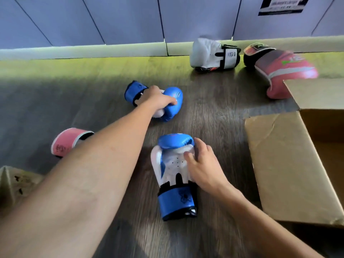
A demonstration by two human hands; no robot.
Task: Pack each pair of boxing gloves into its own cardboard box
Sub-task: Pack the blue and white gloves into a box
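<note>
Beside open cardboard box (290,164): pink glove (284,71), white glove (208,53).

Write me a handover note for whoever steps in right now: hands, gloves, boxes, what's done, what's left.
Left hand: closed on the far blue glove on the floor.
Right hand: resting on the near blue glove, palm side up.
Open cardboard box at right; no gloves visible inside.
White glove and pink glove lie by the wall; another pink glove sits under the left forearm.
Done: nothing packed that shows.
Left: box the blue pair, then the others.
</note>
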